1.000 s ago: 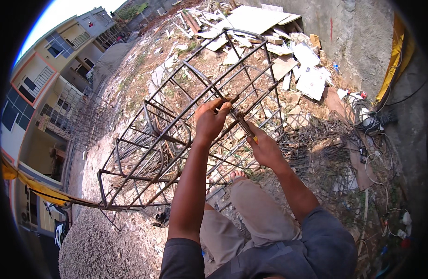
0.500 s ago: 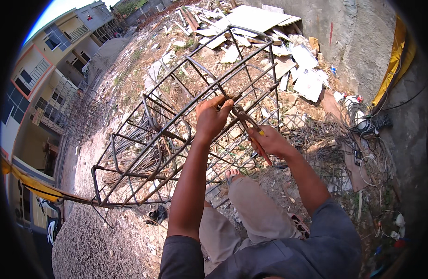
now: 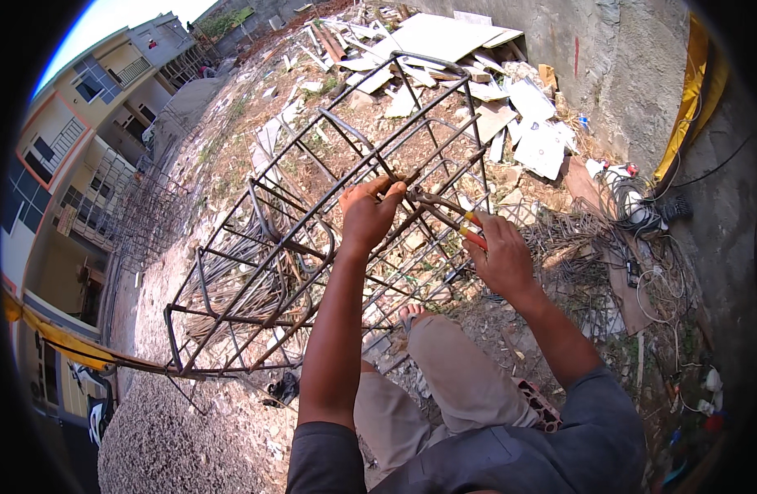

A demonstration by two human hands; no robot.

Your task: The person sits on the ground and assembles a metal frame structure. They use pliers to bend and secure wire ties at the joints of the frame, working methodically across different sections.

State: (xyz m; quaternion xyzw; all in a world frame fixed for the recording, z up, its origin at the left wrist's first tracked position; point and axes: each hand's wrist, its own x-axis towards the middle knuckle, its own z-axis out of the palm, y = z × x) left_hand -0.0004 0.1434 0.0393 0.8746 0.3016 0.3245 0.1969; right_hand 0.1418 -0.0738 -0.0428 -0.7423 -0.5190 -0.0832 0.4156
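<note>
Rebar cage point(image 3: 293, 245): left hand point(image 3: 372, 212) grips bar at its middle; right hand point(image 3: 502, 253) clasps red-and-yellow-handled pincers point(image 3: 432, 199), head over cage, just beside left hand.

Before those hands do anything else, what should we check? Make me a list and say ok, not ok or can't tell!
1. Right hand holding the pincers by their red-and-yellow handles: ok.
2. Left hand holding on at the metal cage: ok.
3. Left thumb well clear of the pincers' head: not ok, it is right beside it.
4. Hands covered: not ok, both are bare.
5. Toes covered: not ok, they show bare.
6. Pincers' jaws gripping something: cannot tell, too small to see.
</note>
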